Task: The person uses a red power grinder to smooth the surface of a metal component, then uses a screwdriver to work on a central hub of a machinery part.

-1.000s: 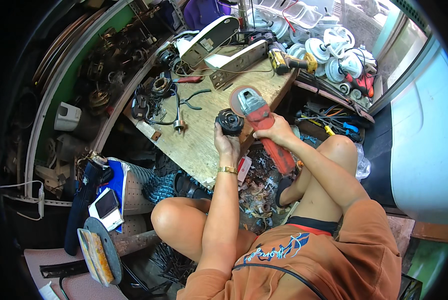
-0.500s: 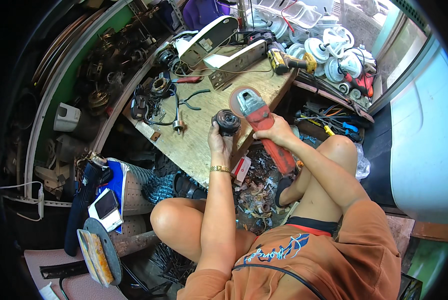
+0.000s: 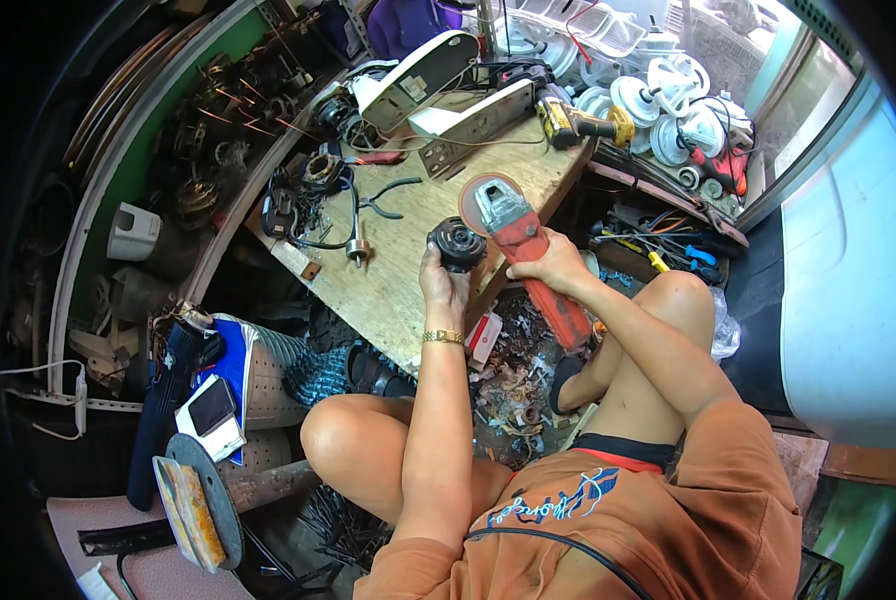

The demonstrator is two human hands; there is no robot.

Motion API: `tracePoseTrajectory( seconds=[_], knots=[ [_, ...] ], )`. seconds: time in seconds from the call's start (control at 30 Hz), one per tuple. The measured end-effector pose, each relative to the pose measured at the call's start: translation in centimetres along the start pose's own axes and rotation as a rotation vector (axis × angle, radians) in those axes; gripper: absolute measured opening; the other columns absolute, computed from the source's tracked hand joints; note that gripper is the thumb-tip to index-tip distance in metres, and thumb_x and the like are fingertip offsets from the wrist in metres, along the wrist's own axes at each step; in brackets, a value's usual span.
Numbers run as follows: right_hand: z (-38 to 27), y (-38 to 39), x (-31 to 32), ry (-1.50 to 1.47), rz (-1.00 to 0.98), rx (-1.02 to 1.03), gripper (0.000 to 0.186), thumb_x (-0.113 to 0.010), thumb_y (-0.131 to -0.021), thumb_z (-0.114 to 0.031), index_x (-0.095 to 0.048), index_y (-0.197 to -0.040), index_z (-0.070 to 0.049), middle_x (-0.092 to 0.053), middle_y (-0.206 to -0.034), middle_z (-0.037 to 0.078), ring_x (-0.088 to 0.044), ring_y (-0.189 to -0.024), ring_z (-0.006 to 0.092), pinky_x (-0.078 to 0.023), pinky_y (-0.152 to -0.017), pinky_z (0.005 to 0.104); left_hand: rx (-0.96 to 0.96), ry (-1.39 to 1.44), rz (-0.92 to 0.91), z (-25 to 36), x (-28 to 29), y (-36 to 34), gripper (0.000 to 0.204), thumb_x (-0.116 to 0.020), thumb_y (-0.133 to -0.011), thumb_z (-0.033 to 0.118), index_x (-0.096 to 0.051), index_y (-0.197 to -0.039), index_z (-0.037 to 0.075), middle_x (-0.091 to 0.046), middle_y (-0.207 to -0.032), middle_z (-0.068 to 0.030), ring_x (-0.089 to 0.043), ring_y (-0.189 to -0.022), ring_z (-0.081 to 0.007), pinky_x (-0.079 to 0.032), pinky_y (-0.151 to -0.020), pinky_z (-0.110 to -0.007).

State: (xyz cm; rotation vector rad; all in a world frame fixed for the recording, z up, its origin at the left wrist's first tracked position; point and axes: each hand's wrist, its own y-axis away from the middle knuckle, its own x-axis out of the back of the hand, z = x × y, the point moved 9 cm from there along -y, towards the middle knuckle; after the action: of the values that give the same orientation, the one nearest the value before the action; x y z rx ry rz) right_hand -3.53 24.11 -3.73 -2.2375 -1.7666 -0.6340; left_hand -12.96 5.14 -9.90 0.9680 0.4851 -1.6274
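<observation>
Hard to make out: whether the disc touches the black round part; their edges meet in view. Orange sparks streak before the dim shelf, its contents indistinct. Your left hand grasps the part from the near side, most fingers hidden behind it, over the workbench; height unclear. Your right hand is wrapped round the red angle grinder, its far fingers out of sight.
</observation>
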Motion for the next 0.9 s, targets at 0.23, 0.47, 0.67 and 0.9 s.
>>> tracePoseTrajectory(
  seconds=[0.23,0.47,0.67,0.9],
  knots=[
    [0.09,-0.09,-0.07,0.011,-0.005,0.01,0.077,-0.091,-0.059,-0.04,-0.067,-0.121,0.0,-0.073,-0.113,0.016,-0.07,-0.103,0.027,-0.052,-0.095,0.0381,-0.01,-0.009,0.004,0.02,-0.21,0.18,0.049,-0.028,-0.113,0.035,-0.053,-0.137,0.0,-0.063,-0.132,-0.0197,-0.064,-0.12,-0.036,-0.052,-0.104,-0.059],
    [0.44,-0.23,-0.2,-0.002,0.0,0.016,0.079,-0.091,-0.058,-0.04,-0.066,-0.121,0.0,-0.073,-0.113,0.017,-0.07,-0.103,0.0274,-0.053,-0.095,0.0382,-0.003,-0.025,-0.006,-0.09,-0.29,0.24,0.05,-0.027,-0.113,0.035,-0.054,-0.138,0.002,-0.064,-0.13,-0.0186,-0.065,-0.118,-0.0347,-0.054,-0.103,-0.057],
    [0.35,-0.15,-0.16,-0.005,-0.004,0.027,0.079,-0.091,-0.058,-0.04,-0.066,-0.12,0.001,-0.073,-0.113,0.017,-0.07,-0.103,0.0276,-0.053,-0.095,0.0381,-0.003,0.0,0.011,-0.15,-0.25,0.29,0.049,-0.026,-0.113,0.035,-0.053,-0.138,0.003,-0.063,-0.131,-0.0184,-0.064,-0.119,-0.0347,-0.053,-0.103,-0.057],
    [0.23,-0.23,-0.28,0.014,-0.011,0.028,0.079,-0.091,-0.058,-0.041,-0.066,-0.121,0.001,-0.073,-0.113,0.017,-0.07,-0.103,0.0283,-0.053,-0.095,0.0382,-0.006,0.02,0.008,-0.24,0.04,0.12,0.048,-0.028,-0.113,0.035,-0.053,-0.138,0.002,-0.062,-0.132,-0.0186,-0.064,-0.119,-0.0349,-0.053,-0.103,-0.057]
  ],
)
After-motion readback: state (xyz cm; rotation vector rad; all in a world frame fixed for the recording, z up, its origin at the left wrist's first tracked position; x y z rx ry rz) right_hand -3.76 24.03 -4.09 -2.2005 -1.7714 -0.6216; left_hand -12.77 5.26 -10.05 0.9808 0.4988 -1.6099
